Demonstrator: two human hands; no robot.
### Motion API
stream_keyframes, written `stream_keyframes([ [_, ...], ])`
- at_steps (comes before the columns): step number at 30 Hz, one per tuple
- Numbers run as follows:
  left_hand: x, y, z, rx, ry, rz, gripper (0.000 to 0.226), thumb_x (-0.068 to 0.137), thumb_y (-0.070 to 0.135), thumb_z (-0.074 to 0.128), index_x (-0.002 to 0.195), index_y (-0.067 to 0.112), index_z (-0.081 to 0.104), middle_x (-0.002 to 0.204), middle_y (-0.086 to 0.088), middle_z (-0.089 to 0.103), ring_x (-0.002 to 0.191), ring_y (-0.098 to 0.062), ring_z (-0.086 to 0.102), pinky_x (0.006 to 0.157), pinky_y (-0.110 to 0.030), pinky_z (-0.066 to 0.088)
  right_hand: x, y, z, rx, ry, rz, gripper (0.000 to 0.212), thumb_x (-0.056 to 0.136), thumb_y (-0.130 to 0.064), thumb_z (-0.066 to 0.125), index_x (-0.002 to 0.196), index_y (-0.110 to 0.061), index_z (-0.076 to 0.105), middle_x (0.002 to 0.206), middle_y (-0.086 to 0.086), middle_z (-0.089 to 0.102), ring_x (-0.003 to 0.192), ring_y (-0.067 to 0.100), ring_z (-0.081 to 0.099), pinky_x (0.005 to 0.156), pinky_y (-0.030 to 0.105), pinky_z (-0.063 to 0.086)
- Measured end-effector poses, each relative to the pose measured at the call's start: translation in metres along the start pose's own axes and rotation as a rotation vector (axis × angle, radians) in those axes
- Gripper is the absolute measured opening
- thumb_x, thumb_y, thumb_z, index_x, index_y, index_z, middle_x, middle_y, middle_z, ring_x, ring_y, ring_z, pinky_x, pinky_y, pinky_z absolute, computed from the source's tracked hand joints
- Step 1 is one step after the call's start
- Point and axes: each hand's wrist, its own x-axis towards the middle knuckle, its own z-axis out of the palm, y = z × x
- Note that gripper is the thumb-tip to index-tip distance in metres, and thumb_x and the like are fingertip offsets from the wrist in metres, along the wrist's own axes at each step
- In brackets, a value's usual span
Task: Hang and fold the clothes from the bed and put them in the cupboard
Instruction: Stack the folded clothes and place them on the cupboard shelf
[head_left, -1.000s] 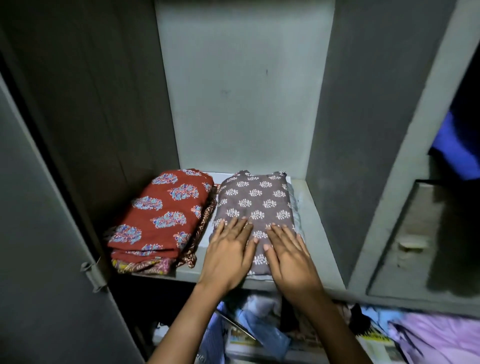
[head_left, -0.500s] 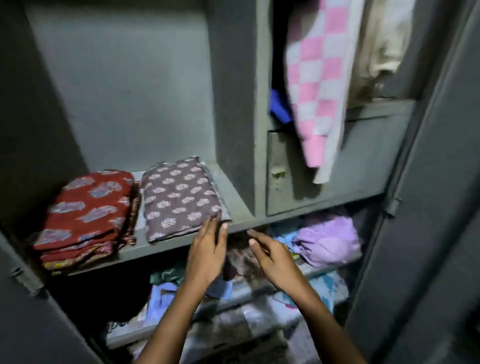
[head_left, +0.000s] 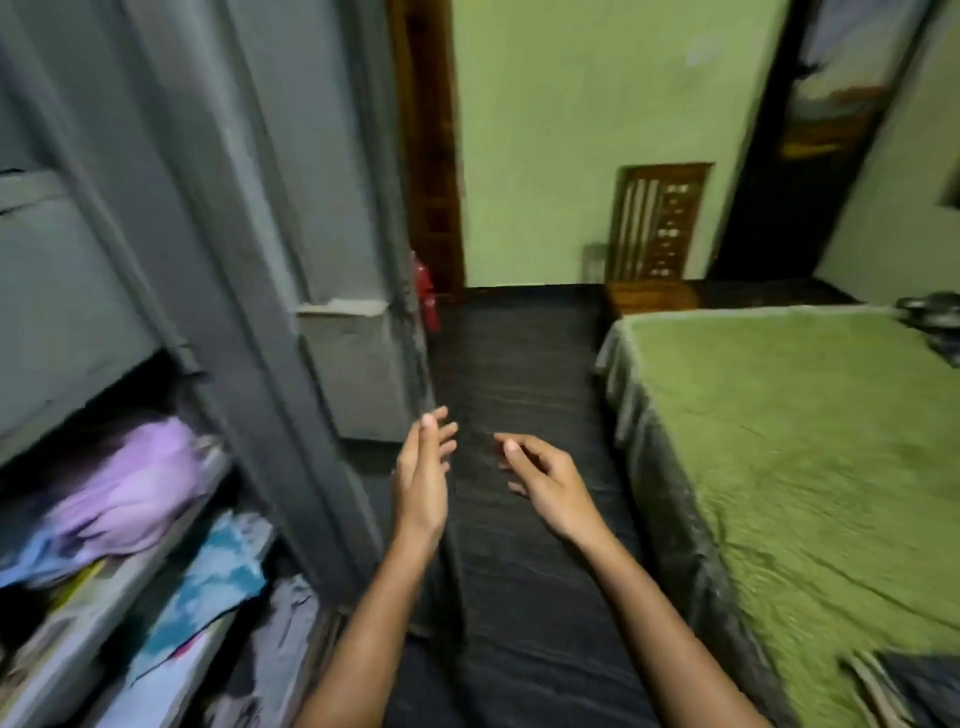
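Both hands empty, out in front over the dark floor (head_left: 519, 364), frame motion-blurred. Left hand (head_left: 423, 478) just at 11 o'clock of centre, edge-on, palm facing right, fingers straight and slightly fanned, touching nothing. Right hand (head_left: 545, 483) just beside it at its 3 o'clock, palm down, fingers loosely curled and a little spread, holding nothing; a clear gap between the two hands. Cupboard (head_left: 249, 270) fills 9 to 11 o'clock, grey, open; the left hand is near its door edge but apart from it. On the shelves at 8 o'clock: lilac cloth (head_left: 130, 483) bunched up, blue-and-white pile (head_left: 208, 587) one shelf below it, too blurred to tell what it is. Bed (head_left: 810, 467) with a green cover runs 2 to 5 o'clock, well apart from both hands. Clothes on it: dark heap (head_left: 935, 325) at the far 3 o'clock edge, dark striped cloth (head_left: 914, 686) in the 5 o'clock corner; can't tell either garment type. Red object (head_left: 426, 291) behind the cupboard door at 12 o'clock, wooden panel (head_left: 660, 223) against the green wall (head_left: 545, 130) at 1 o'clock.
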Motion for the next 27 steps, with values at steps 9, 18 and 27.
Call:
stream_keyframes([
  [9, -0.057, -0.064, 0.297, -0.06, -0.519, -0.235, 0.043, 0.101, 0.027, 0.024, 0.129, 0.004, 0.048, 0.109, -0.012, 0.054, 0.099, -0.022, 0.05, 0.069, -0.021, 0.037, -0.06, 0.071, -0.281, 0.248, 0.651, 0.213, 0.02, 0.099, -0.019, 0.042, 0.107, -0.013, 0.059, 0.107, 0.009, 0.062, 0.09, 0.015, 0.058, 0.077, 0.026, 0.045],
  [18, -0.161, -0.157, 0.524, 0.076, -0.888, -0.442, 0.043, 0.102, 0.026, 0.025, 0.129, 0.001, 0.047, 0.129, -0.022, 0.052, 0.122, -0.036, 0.048, 0.079, -0.028, 0.039, -0.168, 0.158, -0.488, 0.344, 1.129, 0.413, 0.032, 0.099, -0.022, 0.042, 0.114, 0.001, 0.059, 0.094, 0.006, 0.063, 0.078, 0.013, 0.057, 0.065, 0.022, 0.044],
  [27, -0.208, -0.268, 0.624, 0.414, -1.095, -0.543, 0.043, 0.102, 0.028, 0.03, 0.124, -0.002, 0.05, 0.105, -0.015, 0.06, 0.085, -0.021, 0.055, 0.065, -0.024, 0.04, -0.248, 0.255, -0.543, 0.536, 1.448, 0.743, 0.027, 0.096, -0.031, 0.051, 0.105, -0.01, 0.064, 0.112, 0.014, 0.065, 0.101, 0.028, 0.062, 0.081, 0.039, 0.049],
])
